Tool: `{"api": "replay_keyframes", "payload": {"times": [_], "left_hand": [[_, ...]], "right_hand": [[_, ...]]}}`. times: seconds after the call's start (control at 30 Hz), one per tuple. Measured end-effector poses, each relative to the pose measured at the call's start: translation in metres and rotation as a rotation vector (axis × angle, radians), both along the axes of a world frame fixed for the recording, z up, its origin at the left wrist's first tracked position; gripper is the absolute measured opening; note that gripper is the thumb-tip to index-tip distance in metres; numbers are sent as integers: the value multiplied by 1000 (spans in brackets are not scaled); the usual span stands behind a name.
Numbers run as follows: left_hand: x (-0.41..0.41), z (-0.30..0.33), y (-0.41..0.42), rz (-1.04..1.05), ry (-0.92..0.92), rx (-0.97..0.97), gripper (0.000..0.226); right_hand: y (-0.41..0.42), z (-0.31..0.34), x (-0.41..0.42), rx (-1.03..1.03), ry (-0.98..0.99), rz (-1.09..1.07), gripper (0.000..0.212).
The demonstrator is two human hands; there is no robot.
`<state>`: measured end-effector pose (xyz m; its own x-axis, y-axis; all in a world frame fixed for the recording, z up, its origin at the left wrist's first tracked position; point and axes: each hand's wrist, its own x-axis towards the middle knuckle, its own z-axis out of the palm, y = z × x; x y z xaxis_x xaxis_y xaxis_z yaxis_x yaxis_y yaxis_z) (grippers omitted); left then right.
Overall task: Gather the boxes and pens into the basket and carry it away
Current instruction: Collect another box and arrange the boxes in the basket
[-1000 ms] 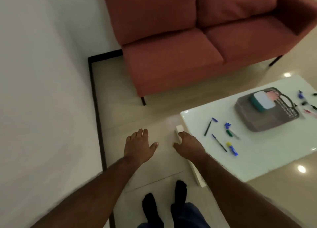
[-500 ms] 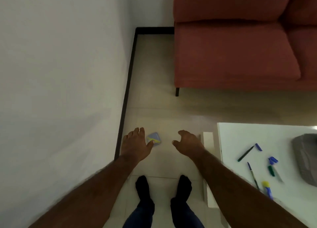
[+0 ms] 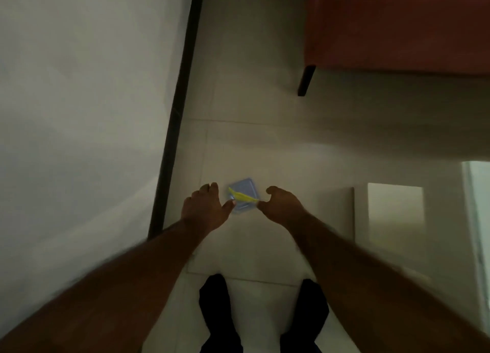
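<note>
You have one box [image 3: 242, 195] in view: a small pale blue one with a yellow stripe across it, lying on the floor [image 3: 254, 145] just ahead of your two feet [image 3: 263, 315] in dark socks. Both of your hands reach down on either side of it. Your left hand [image 3: 205, 209] is spread with relaxed fingers, its thumb tip at the box's left edge. Your right hand [image 3: 282, 206] has loosely curled fingers, its thumb near the box's right corner; neither hand grips the box, though blur hides whether they touch it. One white worktop [image 3: 480, 220] edge shows at far right, one red sofa [image 3: 397, 26] above, a wall [image 3: 79, 100] on the left.
</note>
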<state>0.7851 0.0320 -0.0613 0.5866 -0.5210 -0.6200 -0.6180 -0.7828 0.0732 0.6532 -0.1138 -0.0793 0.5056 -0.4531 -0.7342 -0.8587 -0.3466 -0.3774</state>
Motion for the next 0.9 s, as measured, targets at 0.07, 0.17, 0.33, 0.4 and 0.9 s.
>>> {"api": "replay_keyframes", "payload": {"times": [0.07,0.17,0.33,0.4,0.9], "left_hand": [[6,-50,1,30,48,20,84],[15,-119,-3,132,153,-8,86],[28,-190,-18,313,225,-105,78],[31,-208,-25,366,256,-125,73],[25,-212,-40,649,335,-188,53]], "right_hand": [[5,-46,2,27,4,-49,52],[8,-109,8,69,7,-143,58],[11,-175,20,129,0,-300,67],[13,-190,23,144,-2,-352,62],[21,-185,15,371,-160,-810,26]]}}
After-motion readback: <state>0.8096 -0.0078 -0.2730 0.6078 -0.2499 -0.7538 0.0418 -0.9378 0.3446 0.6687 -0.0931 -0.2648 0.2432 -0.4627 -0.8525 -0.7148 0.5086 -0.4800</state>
